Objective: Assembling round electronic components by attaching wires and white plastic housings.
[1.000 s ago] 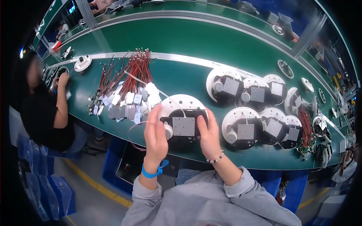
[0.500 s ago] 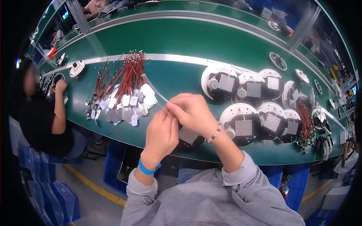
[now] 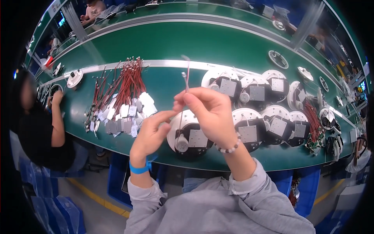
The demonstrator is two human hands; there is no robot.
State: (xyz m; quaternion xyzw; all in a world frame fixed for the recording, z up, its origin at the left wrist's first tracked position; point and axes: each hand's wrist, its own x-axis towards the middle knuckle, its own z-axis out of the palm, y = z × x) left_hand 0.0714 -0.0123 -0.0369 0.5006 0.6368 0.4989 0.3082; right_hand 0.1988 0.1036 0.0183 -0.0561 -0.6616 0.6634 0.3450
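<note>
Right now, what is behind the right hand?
Beyond the right hand, a white disc with a grey plate shows in part; the disc's upper-right side is covered by the hand and cannot be seen.

No lettering can be read clearly: the print on the pink shirt (image 3: 94, 11) of a person at the far left is too small, while the marks on the pale plates (image 3: 132, 111) in the left pile and the lit screen (image 3: 62, 22) at far left are blurred.
</note>
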